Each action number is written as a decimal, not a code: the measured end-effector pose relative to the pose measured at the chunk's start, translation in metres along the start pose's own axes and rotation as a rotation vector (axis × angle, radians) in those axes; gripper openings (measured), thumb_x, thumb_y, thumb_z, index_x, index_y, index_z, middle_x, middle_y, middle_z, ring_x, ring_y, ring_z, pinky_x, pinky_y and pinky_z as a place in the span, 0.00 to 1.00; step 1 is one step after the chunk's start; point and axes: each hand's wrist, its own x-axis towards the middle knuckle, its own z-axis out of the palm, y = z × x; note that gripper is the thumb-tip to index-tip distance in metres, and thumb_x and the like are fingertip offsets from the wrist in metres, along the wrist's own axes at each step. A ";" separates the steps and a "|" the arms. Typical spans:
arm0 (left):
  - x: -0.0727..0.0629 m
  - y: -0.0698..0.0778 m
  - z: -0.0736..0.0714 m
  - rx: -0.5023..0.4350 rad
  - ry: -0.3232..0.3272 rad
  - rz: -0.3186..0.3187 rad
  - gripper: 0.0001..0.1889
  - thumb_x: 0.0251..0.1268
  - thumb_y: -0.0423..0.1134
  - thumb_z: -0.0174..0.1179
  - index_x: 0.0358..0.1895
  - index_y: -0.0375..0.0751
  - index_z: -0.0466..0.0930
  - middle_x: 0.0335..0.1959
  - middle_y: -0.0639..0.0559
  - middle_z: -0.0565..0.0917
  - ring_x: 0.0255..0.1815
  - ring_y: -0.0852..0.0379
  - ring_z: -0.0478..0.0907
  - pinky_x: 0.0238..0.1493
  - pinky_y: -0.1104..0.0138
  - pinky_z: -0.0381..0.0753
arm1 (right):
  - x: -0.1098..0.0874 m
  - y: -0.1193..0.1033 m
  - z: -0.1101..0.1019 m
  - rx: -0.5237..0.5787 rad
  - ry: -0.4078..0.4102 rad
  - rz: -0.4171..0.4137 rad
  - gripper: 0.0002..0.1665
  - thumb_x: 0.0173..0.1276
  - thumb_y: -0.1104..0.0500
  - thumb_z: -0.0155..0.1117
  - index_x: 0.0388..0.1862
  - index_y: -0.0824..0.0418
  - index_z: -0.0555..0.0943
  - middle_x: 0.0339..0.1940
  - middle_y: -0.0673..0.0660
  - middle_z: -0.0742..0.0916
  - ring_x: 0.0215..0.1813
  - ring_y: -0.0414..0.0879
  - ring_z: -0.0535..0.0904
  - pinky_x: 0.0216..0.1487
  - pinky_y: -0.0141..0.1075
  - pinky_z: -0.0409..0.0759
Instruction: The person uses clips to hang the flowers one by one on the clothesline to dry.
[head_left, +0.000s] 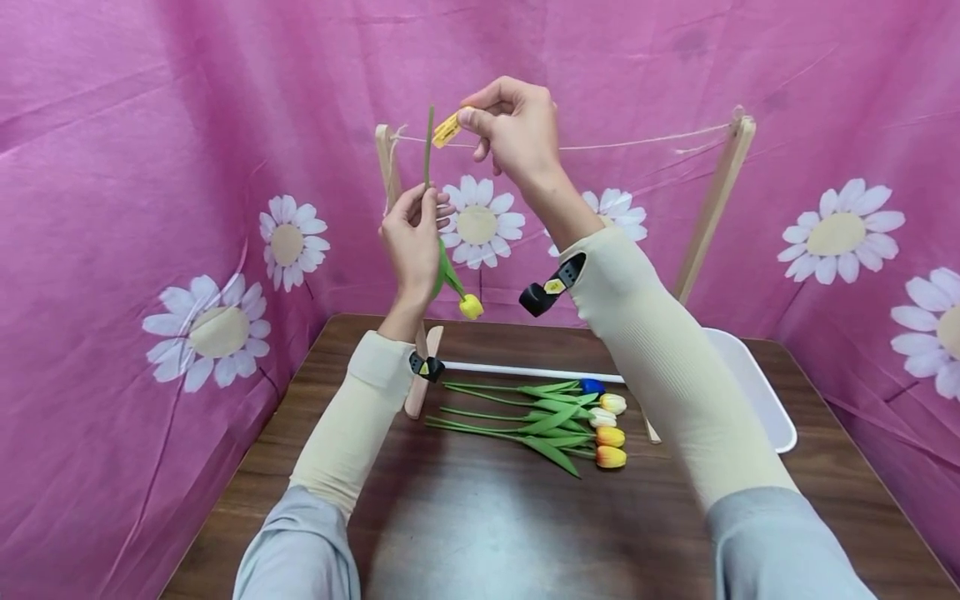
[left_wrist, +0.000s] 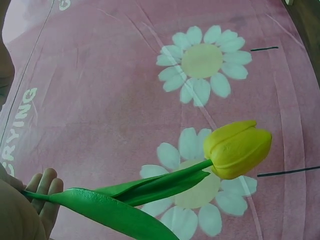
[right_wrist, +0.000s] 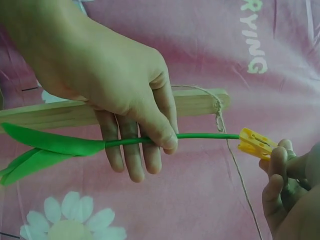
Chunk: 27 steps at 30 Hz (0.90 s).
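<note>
A yellow tulip [head_left: 470, 306] hangs head-down in front of the pink backdrop, its green stem [head_left: 428, 150] pinched upright by the left hand [head_left: 412, 237] beside the string [head_left: 637, 142], while the right hand [head_left: 513, 125] squeezes a yellow clothespin [head_left: 447, 130] at the stem's tip.

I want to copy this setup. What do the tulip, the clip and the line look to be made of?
Tulip: likely artificial, smooth rubbery foam or plastic, with a uniform matte sheen. Clip: yellow moulded plastic, by its glossy ridged look. Line: pale twine, probably jute or cotton, with fuzzy strands showing.
</note>
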 end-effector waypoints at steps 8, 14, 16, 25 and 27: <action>0.000 0.003 0.002 -0.005 -0.016 -0.002 0.12 0.80 0.33 0.61 0.54 0.27 0.87 0.43 0.29 0.91 0.41 0.38 0.92 0.45 0.55 0.93 | 0.007 0.001 0.012 -0.046 0.014 0.108 0.06 0.69 0.65 0.77 0.42 0.65 0.89 0.32 0.53 0.92 0.11 0.42 0.77 0.09 0.32 0.70; 0.001 0.003 0.003 0.025 -0.029 0.000 0.12 0.81 0.33 0.59 0.54 0.29 0.88 0.42 0.31 0.91 0.40 0.42 0.92 0.44 0.59 0.93 | 0.008 0.001 0.018 -0.061 0.002 0.176 0.06 0.70 0.64 0.76 0.44 0.64 0.90 0.38 0.57 0.94 0.10 0.42 0.77 0.09 0.32 0.71; 0.002 0.003 0.003 0.031 -0.034 -0.004 0.12 0.82 0.33 0.59 0.54 0.30 0.88 0.42 0.32 0.91 0.40 0.44 0.92 0.44 0.60 0.93 | 0.008 0.002 0.018 -0.069 -0.012 0.199 0.07 0.71 0.63 0.76 0.45 0.63 0.90 0.40 0.57 0.94 0.11 0.43 0.77 0.10 0.32 0.71; 0.001 0.001 0.003 0.019 -0.045 -0.023 0.12 0.81 0.32 0.59 0.55 0.29 0.88 0.42 0.30 0.91 0.37 0.45 0.92 0.42 0.59 0.93 | 0.006 0.005 0.013 -0.037 -0.105 0.258 0.16 0.74 0.61 0.73 0.58 0.62 0.87 0.51 0.60 0.93 0.13 0.45 0.81 0.11 0.34 0.75; 0.001 0.001 0.003 0.023 -0.050 -0.027 0.12 0.81 0.32 0.60 0.54 0.27 0.87 0.42 0.29 0.90 0.40 0.38 0.92 0.43 0.57 0.93 | 0.005 0.006 0.011 -0.034 -0.120 0.251 0.17 0.74 0.60 0.73 0.59 0.62 0.86 0.52 0.60 0.93 0.14 0.46 0.82 0.12 0.34 0.77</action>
